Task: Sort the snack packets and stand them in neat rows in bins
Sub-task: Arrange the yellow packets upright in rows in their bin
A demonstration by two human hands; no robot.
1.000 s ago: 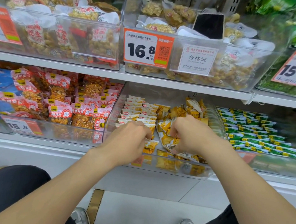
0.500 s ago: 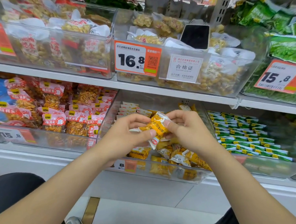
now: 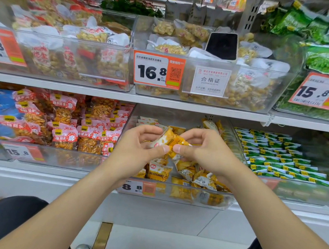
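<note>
Shop shelving (image 3: 198,107) fills pretty much the whole view, two tiers of clear plastic bins. On the lower tier there are red peanut packets (image 3: 66,132) in the bin on the left and green packets (image 3: 280,156) in tidy rows on the right. The middle bin (image 3: 176,193) sits between them with a loose heap of yellow packets (image 3: 195,174) toward the front, plus a few upright ones (image 3: 147,121) at the back left. Both hands are up over that middle bin: the left hand (image 3: 134,151) and the right hand (image 3: 207,153) each pinch the same small snack packet (image 3: 168,140) between thumb and fingers, thumbs nearly meeting on it. It's tilted, held above the heap.
</note>
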